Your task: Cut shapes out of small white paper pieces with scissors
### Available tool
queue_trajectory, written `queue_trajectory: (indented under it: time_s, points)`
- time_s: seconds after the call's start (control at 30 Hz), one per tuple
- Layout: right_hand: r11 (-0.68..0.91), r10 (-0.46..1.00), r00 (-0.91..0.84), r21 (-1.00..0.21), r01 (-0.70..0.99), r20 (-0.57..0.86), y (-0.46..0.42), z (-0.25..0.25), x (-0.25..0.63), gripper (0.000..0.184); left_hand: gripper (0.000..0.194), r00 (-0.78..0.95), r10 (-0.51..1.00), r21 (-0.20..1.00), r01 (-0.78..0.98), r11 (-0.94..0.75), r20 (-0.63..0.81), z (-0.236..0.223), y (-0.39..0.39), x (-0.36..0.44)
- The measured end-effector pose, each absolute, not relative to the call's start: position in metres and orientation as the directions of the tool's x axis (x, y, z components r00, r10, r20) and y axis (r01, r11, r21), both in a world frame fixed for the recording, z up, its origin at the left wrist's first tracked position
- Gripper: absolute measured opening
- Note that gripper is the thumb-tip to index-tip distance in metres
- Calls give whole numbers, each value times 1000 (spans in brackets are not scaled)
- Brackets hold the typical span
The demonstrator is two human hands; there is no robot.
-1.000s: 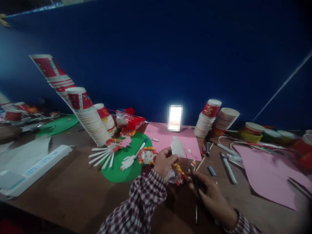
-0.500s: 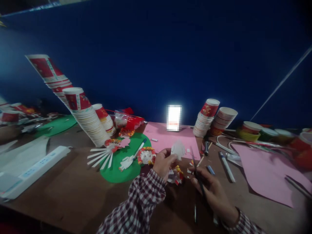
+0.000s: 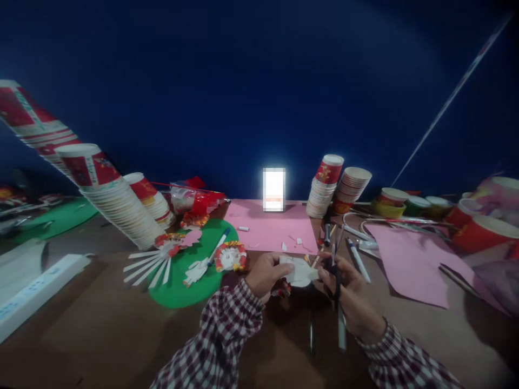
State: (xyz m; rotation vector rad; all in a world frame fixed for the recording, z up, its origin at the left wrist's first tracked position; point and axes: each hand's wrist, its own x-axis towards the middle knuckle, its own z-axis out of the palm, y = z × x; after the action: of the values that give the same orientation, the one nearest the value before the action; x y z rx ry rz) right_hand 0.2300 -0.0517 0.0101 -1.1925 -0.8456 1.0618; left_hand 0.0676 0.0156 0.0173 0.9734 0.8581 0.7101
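Note:
My left hand pinches a white paper piece between thumb and fingers. Dark-handled scissors sit in my right hand, their blades pointing up and away from me. The thumb and a fingertip of that hand are at the paper's right edge; whether they grip it is hard to make out. Partly hidden below my left hand is a red and white paper piece. On a green sheet to the left lie a white paper cutout, a blue-capped pen and a round paper flower.
Tall stacks of paper cups lean at the left. Shorter cup stacks stand behind a pink sheet with paper scraps. Markers and another pink sheet lie right. A power strip is at left.
The view has shifted right. The white paper has turned and lowered between my hands. My right hand has come to its edge, with the scissors still held.

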Motion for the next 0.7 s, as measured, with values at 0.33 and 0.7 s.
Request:
queue_trajectory:
  time_s: [0.33,0.7]
  points:
    - [-7,985,168,-971,-241,-48,-54,8,228,42,24,499,833,923,-152,355,-239,16,17,70]
    - [-18,984,170,-976,-217,-56,-53,8,227,41,30,481,842,926,-142,349,-243,14,16,70]
